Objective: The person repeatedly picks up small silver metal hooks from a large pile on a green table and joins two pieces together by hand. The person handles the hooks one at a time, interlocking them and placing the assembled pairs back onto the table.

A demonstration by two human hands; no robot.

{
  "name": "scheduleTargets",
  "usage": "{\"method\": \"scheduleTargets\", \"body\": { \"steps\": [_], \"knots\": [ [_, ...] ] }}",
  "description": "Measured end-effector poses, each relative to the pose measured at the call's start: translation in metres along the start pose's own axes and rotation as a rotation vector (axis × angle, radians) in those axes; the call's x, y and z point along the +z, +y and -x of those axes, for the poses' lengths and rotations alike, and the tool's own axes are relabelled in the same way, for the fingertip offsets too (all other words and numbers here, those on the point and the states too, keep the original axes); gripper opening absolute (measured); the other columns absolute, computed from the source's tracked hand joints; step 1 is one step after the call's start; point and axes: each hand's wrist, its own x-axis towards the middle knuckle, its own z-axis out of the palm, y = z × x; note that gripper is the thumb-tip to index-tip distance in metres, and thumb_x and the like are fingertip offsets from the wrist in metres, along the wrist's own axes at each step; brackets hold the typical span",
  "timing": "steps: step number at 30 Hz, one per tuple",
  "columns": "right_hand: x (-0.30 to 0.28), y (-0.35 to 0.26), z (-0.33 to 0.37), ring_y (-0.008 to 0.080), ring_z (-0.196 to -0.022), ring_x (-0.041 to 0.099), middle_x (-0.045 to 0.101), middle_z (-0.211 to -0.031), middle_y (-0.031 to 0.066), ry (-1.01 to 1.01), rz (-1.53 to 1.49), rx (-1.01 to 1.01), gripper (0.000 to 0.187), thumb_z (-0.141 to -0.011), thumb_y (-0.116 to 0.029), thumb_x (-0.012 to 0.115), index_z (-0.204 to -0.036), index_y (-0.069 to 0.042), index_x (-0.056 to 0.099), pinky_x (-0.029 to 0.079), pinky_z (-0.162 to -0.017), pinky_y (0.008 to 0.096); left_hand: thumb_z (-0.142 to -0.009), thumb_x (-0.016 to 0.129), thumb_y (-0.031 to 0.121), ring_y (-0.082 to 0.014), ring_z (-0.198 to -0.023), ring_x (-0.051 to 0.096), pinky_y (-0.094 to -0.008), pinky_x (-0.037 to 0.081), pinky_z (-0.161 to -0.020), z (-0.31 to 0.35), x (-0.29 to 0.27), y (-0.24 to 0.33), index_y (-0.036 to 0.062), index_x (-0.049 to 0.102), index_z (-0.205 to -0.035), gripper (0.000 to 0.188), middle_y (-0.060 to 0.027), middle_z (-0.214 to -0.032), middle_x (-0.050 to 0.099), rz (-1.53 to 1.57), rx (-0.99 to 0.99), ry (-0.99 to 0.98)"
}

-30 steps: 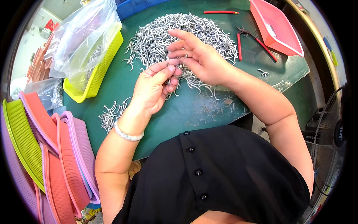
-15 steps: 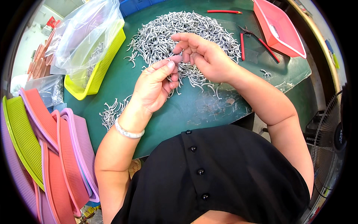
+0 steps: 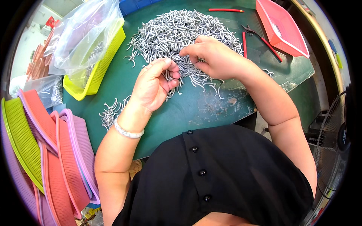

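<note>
A large heap of small curved grey pieces (image 3: 181,28), tube-like and about finger-long, lies on the green tabletop. Over the heap's near edge is my left hand (image 3: 154,81), palm turned up and fingers curled in with the thumb against them. Grey bits show by its fingers, but whether they are held or lie behind cannot be made out. My right hand (image 3: 213,58) reaches over the heap's middle, index finger stretched down to the pieces and thumb apart from it. Nothing shows between them; its other fingertips are partly hidden. A smaller cluster of the pieces (image 3: 111,113) lies beside my left wrist.
Red-handled pliers (image 3: 264,41) and a red stick-like tool (image 3: 226,10) lie beyond my right hand, near a pink basket (image 3: 284,28). A yellow-green basket (image 3: 109,52) with clear plastic bags stands far left. Stacked baskets (image 3: 68,162) crowd the near left; a black fan (image 3: 335,132) stands right.
My right hand has moved away from my left fingertips, turned palm down and lowered onto the heap. My left fingers have curled in further.
</note>
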Motion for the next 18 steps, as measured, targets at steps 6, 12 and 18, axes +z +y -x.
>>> {"method": "scheduleTargets", "body": {
  "steps": [6, 12, 18],
  "knots": [
    [0.004, -0.004, -0.002, 0.0198, -0.077, 0.049, 0.056, -0.070, 0.0013, 0.012, 0.008, 0.031, 0.039, -0.067, 0.001, 0.057, -0.105, -0.006, 0.056, 0.041, -0.073, 0.0319, -0.083, 0.054, 0.012, -0.0125, -0.063, 0.054, -0.0233, 0.046, -0.053, 0.001, 0.006, -0.002, 0.0043, 0.056, -0.088, 0.009, -0.0031, -0.074, 0.056, -0.103, 0.007, 0.085],
    [0.002, -0.002, -0.003, 0.0084, -0.070, 0.051, 0.055, -0.071, -0.0013, 0.118, -0.485, 0.114, 0.039, -0.072, 0.002, 0.055, -0.110, -0.005, 0.053, 0.042, -0.066, 0.0234, -0.084, 0.054, 0.010, -0.0085, -0.059, 0.048, -0.0193, 0.038, -0.049, 0.003, 0.013, -0.002, 0.0034, 0.055, -0.095, 0.013, -0.0011, -0.073, 0.054, -0.219, -0.012, 0.142],
    [0.006, -0.011, -0.004, 0.0045, -0.067, 0.049, 0.055, -0.071, -0.0021, 0.166, -0.829, 0.156, 0.036, -0.076, -0.001, 0.055, -0.111, 0.000, 0.050, 0.042, -0.063, 0.0209, -0.080, 0.061, 0.009, -0.0048, -0.055, 0.047, -0.0171, 0.038, -0.046, 0.004, 0.018, -0.005, 0.0045, 0.057, -0.088, 0.010, 0.0015, -0.070, 0.054, -0.329, 0.006, 0.074]
  ]
}}
